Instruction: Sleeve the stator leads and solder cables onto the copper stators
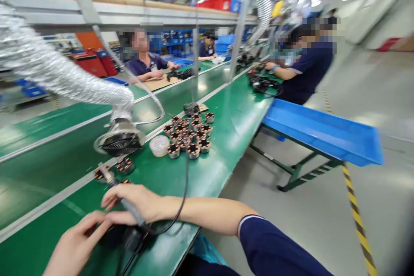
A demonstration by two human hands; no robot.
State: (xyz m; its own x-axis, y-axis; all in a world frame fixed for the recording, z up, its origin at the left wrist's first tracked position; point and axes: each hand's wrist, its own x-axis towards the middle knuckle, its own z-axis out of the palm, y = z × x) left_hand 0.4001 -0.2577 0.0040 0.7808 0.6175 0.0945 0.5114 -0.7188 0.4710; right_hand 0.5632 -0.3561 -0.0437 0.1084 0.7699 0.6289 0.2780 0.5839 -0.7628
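Note:
My right hand (139,202) is closed around the grey handle of a soldering iron (131,210), whose metal end points up and away from me. A black cable runs from its rear end across my forearm. My left hand (79,237) has its thumb and fingers pinched together, touching the fingertips of my right hand; what they grip is hidden. Below both hands lie blurred black parts (132,238). Just beyond my right hand sit a few motor stators (125,165) with copper windings. A larger group of stators (193,151) stands farther along the green bench (207,181).
A fume hood (121,140) on a foil duct (64,64) hangs at the left. Beside the stators lies a tape roll (159,145). A blue tray (323,131) rests on a stand right of the bench. Co-workers (310,64) sit farther along, near black cables (261,82).

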